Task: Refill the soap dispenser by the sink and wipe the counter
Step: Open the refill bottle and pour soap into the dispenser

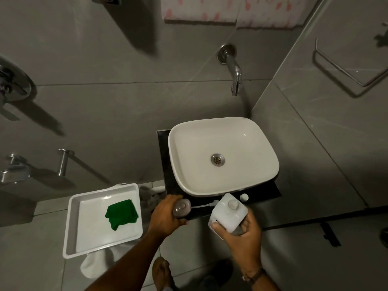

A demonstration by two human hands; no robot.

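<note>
My left hand [165, 217] grips the small clear soap dispenser bottle [181, 207], which stands on the front left corner of the dark counter [164, 156]. My right hand [241, 234] holds a white square refill bottle [230, 211] from below, just in front of the counter, with its round neck pointing up. Between the two bottles a thin pump tube [202, 205] lies on the counter. A small white cap [244, 197] rests on the counter beside the refill bottle. A folded green cloth [121, 214] lies in a white tray [84, 206] to the left.
A white basin [262, 143] fills most of the counter, under a chrome wall tap [235, 76]. The tray sits on something white, left of the counter. Chrome fittings stick out of the left wall. My sandalled foot [161, 271] is on the grey tiled floor below.
</note>
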